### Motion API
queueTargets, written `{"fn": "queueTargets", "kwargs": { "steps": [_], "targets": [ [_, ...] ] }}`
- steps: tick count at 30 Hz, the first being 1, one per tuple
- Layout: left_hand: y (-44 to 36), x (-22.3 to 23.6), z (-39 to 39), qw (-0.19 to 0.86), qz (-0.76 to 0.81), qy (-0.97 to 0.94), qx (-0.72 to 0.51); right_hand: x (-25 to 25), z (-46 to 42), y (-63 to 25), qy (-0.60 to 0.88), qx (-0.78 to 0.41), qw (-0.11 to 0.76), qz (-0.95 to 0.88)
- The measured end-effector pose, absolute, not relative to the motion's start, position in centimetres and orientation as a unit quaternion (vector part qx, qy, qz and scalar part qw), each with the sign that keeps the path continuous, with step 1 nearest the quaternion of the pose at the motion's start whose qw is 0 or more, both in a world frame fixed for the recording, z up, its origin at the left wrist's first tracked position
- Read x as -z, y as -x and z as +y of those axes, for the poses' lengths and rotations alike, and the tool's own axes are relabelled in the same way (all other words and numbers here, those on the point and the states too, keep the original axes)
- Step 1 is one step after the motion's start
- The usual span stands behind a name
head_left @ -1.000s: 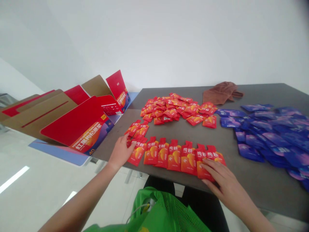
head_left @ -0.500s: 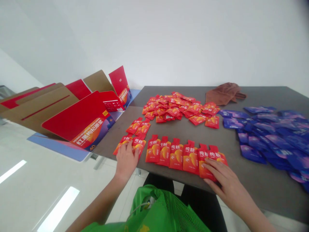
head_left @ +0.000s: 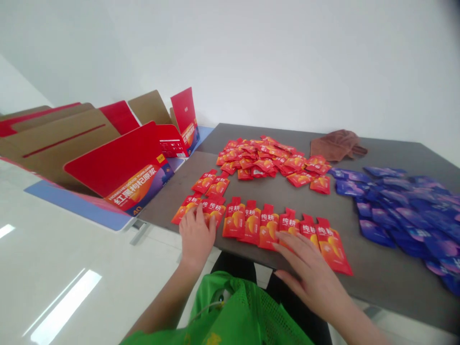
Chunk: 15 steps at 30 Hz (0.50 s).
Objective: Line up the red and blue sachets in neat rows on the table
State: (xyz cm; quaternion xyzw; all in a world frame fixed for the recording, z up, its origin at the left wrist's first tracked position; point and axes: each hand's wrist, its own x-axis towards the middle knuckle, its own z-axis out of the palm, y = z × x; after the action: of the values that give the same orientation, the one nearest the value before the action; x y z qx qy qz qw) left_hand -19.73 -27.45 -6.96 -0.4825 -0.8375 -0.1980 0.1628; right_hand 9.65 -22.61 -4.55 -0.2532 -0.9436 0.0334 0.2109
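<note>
Far left: open cardboard cartons (head_left: 118,163), red and brown, on a blue sheet (head_left: 64,196), off the table. Next, left hand (head_left: 196,238), flat on two red pouches (head_left: 187,207), fingers spread apart, no pinch or clamp. Just above it, a pair of red pouches (head_left: 212,184), tilted, spouts toward upper right. Middle: row of red pouches (head_left: 266,225) close to the near edge of the gray table (head_left: 395,297), long axes roughly front to back, spout tabs toward the far side, bottoms toward the body. Below the row, green mesh bag (head_left: 237,311), off the table. Right hand (head_left: 309,278) open, fingers (head_left: 282,247) spread apart, on or just over the row's lower ends; pressure impossible to tell. Right end of the row: last pouch (head_left: 332,251), more slanted, spout to upper left, bottom corner near the table edge. Behind the row: heap of red pouches (head_left: 262,158), then brown towel (head_left: 336,145). Far right: pile of blue pouches (head_left: 402,211), just beside the red heap.

Risks: slick pouches sliding under a dragging palm, with spacing lost and neighbors overlapping. Last pouch liable to drop off the edge from a nudge, given its closeness.
</note>
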Motion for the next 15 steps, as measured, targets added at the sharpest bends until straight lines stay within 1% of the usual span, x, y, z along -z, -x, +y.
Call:
{"fn": "queueTargets", "kwargs": {
  "steps": [3, 7, 11, 15],
  "targets": [
    [20.2, 7.0, -28.0, 0.149, -0.812, 0.506, 0.249, 3.8, -23.2, -4.5, 0.237, -0.045, 0.172, -0.955],
    [20.6, 7.5, -29.1, 0.123, -0.777, 0.543, 0.294, 4.8, -23.7, 0.3, 0.235, -0.051, 0.118, -0.963],
    [20.5, 8.4, -29.7, 0.122, -0.758, 0.565, 0.302, 6.0, -24.8, 2.1, 0.235, -0.067, 0.086, -0.966],
    [20.1, 8.9, -29.7, 0.122, -0.761, 0.555, 0.314, 5.8, -25.5, 2.6, 0.247, -0.076, 0.069, -0.964]
  ]
}}
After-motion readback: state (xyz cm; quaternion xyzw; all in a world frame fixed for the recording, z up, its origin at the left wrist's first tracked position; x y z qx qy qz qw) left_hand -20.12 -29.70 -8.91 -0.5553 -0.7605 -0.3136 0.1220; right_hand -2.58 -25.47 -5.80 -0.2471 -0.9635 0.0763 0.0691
